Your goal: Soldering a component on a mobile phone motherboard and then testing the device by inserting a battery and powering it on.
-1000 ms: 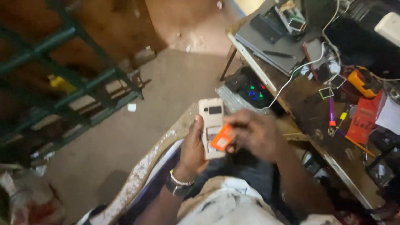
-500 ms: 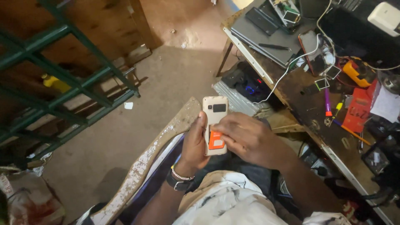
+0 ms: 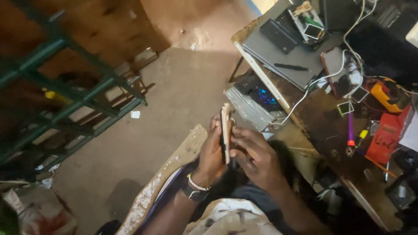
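Note:
Both my hands hold a slim pale phone (image 3: pixel 225 124) that stands on edge, its thin side toward the camera. My left hand (image 3: pixel 212 152), with a watch and a bead bracelet at the wrist, grips it from the left. From the right, my right hand (image 3: pixel 257 154) presses its fingers against the lower part. The orange piece seen earlier is hidden. The phone hangs over my lap, above the brown floor.
A cluttered workbench (image 3: pixel 322 117) runs along the right with a grey laptop (image 3: pixel 278 54), white cables, small screens, a purple tool (image 3: pixel 350 128) and a red box (image 3: pixel 385 135). A green metal rack (image 3: pixel 65 100) stands at left. A worn wooden plank (image 3: pixel 165 174) lies by my knee.
The phone faced the camera with an orange piece at its lower half; now it is turned on edge. My right hand shifted from over its face to its right side.

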